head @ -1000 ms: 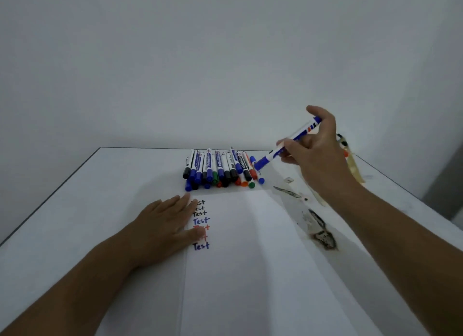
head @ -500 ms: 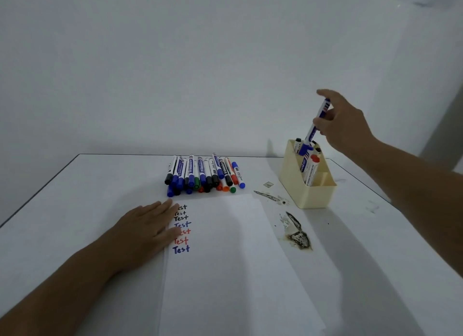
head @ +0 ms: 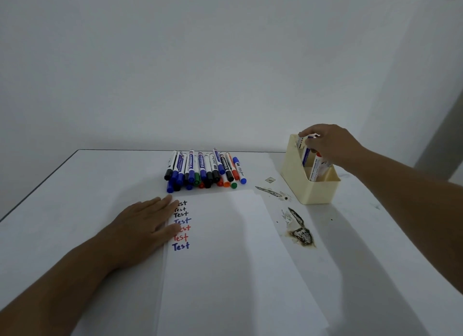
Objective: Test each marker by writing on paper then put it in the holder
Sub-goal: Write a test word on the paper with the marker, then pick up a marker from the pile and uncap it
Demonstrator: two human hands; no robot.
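A cream plastic holder (head: 295, 178) stands at the right back of the white table. My right hand (head: 330, 142) is over it, fingertips pinching the top of a blue marker (head: 306, 153) that stands deep in the holder beside other markers, one with a red cap (head: 318, 156). A pile of several capped markers (head: 204, 170) in blue, black, green and red lies at the back centre. A white paper sheet (head: 225, 260) lies in front, with "Test" written several times in black, blue and red (head: 181, 225). My left hand (head: 145, 228) rests flat on the paper's left edge.
Dark burnt-looking stains (head: 300, 233) and a thin streak (head: 269, 191) mark the table between paper and holder. A tiny scrap (head: 270, 180) lies near the holder. The table's dark left edge (head: 37, 185) runs diagonally; a white wall rises behind.
My right hand carried the blue marker from above the pile over to the holder and lowered it in. The view shifted right. My left hand stayed on the paper.
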